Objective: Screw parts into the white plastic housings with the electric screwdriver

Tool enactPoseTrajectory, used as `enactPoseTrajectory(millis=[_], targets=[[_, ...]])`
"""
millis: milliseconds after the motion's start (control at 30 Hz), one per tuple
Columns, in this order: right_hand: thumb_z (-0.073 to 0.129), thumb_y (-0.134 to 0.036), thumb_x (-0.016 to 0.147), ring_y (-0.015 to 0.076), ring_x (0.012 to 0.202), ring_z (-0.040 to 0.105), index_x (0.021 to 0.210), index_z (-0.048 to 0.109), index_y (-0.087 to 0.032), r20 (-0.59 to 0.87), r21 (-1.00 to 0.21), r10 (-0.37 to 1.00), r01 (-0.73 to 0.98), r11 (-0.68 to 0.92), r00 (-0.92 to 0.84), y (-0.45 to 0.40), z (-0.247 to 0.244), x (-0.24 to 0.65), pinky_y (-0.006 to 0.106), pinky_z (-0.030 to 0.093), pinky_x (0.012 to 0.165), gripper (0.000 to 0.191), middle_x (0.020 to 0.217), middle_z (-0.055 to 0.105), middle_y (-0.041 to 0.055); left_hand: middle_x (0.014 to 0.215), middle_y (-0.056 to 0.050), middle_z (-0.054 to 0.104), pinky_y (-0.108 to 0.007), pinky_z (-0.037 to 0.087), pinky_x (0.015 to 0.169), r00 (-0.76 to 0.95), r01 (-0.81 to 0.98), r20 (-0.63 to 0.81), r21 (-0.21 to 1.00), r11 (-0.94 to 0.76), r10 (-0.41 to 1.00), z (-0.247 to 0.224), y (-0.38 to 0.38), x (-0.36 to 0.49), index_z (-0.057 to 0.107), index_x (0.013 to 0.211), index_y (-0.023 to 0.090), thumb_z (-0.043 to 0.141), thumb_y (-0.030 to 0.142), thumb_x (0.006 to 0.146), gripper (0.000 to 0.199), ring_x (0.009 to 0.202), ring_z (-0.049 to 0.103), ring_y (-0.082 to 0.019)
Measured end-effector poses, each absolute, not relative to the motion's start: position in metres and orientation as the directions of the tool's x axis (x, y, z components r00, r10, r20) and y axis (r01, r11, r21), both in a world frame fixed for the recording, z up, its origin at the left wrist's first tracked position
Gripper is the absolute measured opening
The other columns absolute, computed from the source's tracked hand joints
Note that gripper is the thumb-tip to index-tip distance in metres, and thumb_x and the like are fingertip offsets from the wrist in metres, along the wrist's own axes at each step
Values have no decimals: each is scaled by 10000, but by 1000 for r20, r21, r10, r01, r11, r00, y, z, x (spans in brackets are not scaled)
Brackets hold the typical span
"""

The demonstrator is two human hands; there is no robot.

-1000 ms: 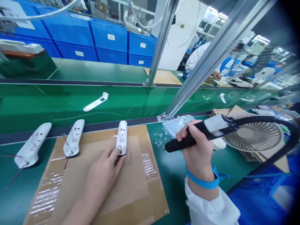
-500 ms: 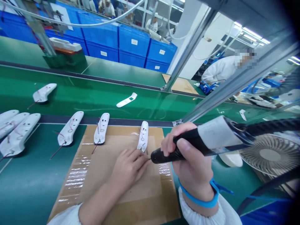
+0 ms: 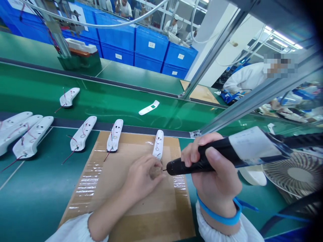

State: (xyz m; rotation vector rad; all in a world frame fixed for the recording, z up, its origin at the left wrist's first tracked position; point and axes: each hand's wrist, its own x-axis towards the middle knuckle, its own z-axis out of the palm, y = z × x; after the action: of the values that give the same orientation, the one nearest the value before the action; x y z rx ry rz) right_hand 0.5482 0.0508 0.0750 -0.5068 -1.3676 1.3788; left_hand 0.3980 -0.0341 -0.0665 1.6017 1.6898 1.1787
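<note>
My right hand [image 3: 214,168] is wrapped round a black electric screwdriver [image 3: 202,158], held nearly level with its thin bit pointing left. My left hand [image 3: 141,178] is over the cardboard, its thumb and fingers curved apart around the bit's tip; whether a small screw sits there is too fine to see. Just beyond the fingertips lies a white curved plastic housing [image 3: 158,143], its near end partly hidden by the fingers. Another white housing [image 3: 115,136] with red and dark wires rests at the cardboard's back left edge.
Taped cardboard [image 3: 126,218] covers the green bench. More wired housings [image 3: 83,134] lie to the left. On the green belt behind are a housing [image 3: 69,97] and a white cover [image 3: 148,107]. A fan [image 3: 300,174] and metal post [image 3: 227,111] stand right. A co-worker [image 3: 244,77] sits beyond.
The left fingers have loosened from a pinch at the bit's tip and parted. The screwdriver has shifted slightly right in the view. The housing and cover on the belt have moved right.
</note>
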Motion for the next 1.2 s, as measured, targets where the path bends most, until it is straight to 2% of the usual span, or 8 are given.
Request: enactPoseTrajectory(millis=[100,200,267,433,700,900,1200], targets=[[800,-376,968,151,528,585,942,701,-245,405,-894,868,-326,308,-289,51,78,553,293,539,538,166,638,596,-34,1069,-57,780,-431,541,860,-230,670,227,743,-15,946,-68,-33,393,711,1065,240,781,250,928,154,1006,720,-291],[811,-354,947,156,520,593,929,711,-240,430,-887,867,-296,353,-254,51,78,558,303,547,534,152,630,600,-32,1133,-70,796,-446,525,871,-224,750,209,661,31,952,-73,-32,393,732,1032,245,716,238,996,39,1035,707,-304],[807,-318,935,154,513,603,920,717,-234,436,-884,864,-302,358,-251,51,74,558,295,540,527,124,624,611,-32,1144,-66,806,-436,517,866,-181,769,188,638,21,965,-76,-33,396,745,1001,243,702,211,1019,56,1035,707,-301],[799,-308,962,159,525,623,958,698,-244,409,-904,859,-267,335,-307,48,57,556,295,518,530,120,653,637,-41,1071,-56,819,-423,518,864,-105,748,160,663,-28,982,-77,-38,408,759,903,234,754,181,1004,114,1002,721,-294],[804,-400,999,170,569,634,1000,678,-260,406,-913,845,-200,357,-347,44,35,552,319,528,564,189,701,616,-43,1017,-34,833,-433,516,897,-170,645,37,760,83,985,-73,-33,410,710,815,222,811,113,916,180,1015,755,-294],[792,-365,988,165,555,623,979,658,-258,407,-911,854,-209,355,-324,45,24,544,313,522,543,171,694,609,-49,860,-18,768,-387,469,794,-205,684,-18,712,156,979,-65,-32,410,638,808,227,808,136,897,213,859,697,-260],[739,-250,981,154,561,608,960,636,-248,401,-916,837,-187,356,-371,47,18,542,290,511,542,105,688,602,-48,849,-15,738,-386,444,805,-218,674,-44,716,183,975,-63,-31,413,606,799,238,799,99,877,250,880,692,-276]])
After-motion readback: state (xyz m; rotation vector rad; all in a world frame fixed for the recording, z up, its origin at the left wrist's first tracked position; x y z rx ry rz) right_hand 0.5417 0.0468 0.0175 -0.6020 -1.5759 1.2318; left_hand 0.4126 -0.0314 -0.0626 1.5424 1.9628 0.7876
